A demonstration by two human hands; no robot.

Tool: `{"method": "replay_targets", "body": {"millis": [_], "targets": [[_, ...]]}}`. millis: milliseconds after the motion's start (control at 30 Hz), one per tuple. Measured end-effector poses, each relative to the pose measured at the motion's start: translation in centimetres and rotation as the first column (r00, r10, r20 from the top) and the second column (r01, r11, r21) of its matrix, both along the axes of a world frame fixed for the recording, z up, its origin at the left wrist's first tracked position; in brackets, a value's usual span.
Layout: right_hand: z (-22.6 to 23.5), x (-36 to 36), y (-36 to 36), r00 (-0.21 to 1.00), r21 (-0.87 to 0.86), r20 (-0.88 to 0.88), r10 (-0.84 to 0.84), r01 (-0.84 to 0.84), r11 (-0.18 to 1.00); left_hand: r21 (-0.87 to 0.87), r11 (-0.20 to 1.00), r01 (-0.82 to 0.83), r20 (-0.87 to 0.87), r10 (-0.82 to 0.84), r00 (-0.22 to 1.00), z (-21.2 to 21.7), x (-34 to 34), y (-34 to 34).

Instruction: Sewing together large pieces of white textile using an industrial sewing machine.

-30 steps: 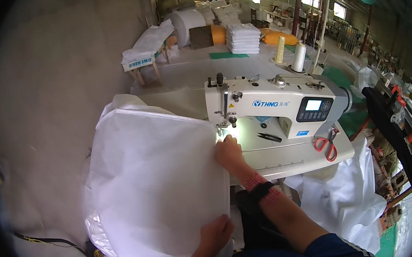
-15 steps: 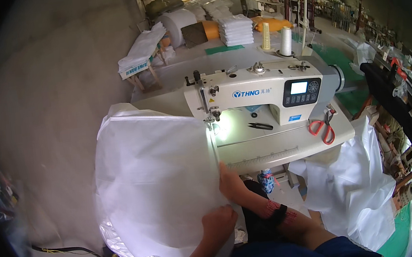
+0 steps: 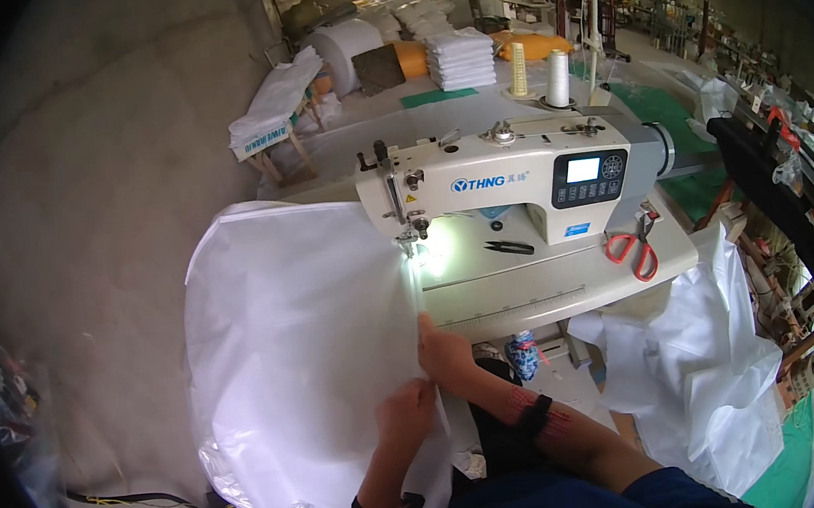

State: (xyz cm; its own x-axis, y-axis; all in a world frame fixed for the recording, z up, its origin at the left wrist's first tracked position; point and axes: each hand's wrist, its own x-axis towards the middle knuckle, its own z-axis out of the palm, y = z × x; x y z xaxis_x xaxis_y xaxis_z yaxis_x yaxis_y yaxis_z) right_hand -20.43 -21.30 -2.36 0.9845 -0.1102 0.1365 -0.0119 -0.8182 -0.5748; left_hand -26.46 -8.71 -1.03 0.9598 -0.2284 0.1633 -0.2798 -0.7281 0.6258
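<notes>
A large white plastic-like sheet (image 3: 294,315) hangs over the left side of the sewing machine (image 3: 508,179), its right edge running under the lit needle area. My right hand (image 3: 445,351) is closed on that edge, just in front of the machine bed. Nearer to me, my left hand (image 3: 407,411) is closed in a fist on the same sheet, close to its right edge. The fingertips of both hands are partly hidden.
On the machine bed lie black thread snips (image 3: 510,247) and red-handled scissors (image 3: 633,248). Two thread cones (image 3: 557,79) stand behind the machine. More white sheeting (image 3: 679,344) drapes at the right. A stack of folded white pieces (image 3: 461,60) sits farther back.
My left hand has moved forward along the sheet, closer to my right hand. The right hand has shifted slightly forward and left. The sheet's upper edge has shifted at the machine head.
</notes>
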Motion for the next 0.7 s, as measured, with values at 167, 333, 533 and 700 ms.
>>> {"method": "replay_targets", "body": {"millis": [167,333,533,700], "targets": [[1.5,3.0,-0.1,0.998,-0.062,-0.056,0.027,-0.030,0.998,0.445,0.801,-0.401,0.523,0.131,0.842,0.7,2.1,5.9],[2.1,5.7,-0.3,0.998,-0.149,-0.050,0.029,-0.036,0.988,0.435,0.700,-0.566,0.475,0.355,0.805,1.3,5.1,11.9],[2.5,8.9,-0.5,0.999,-0.172,-0.043,-0.024,0.017,0.985,0.364,0.853,-0.373,0.220,0.311,0.925,1.0,10.8,14.1],[1.5,11.5,-0.9,0.994,-0.137,-0.025,-0.106,0.101,0.985,0.465,0.837,-0.288,0.091,0.279,0.956,2.8,15.4,14.6]]}}
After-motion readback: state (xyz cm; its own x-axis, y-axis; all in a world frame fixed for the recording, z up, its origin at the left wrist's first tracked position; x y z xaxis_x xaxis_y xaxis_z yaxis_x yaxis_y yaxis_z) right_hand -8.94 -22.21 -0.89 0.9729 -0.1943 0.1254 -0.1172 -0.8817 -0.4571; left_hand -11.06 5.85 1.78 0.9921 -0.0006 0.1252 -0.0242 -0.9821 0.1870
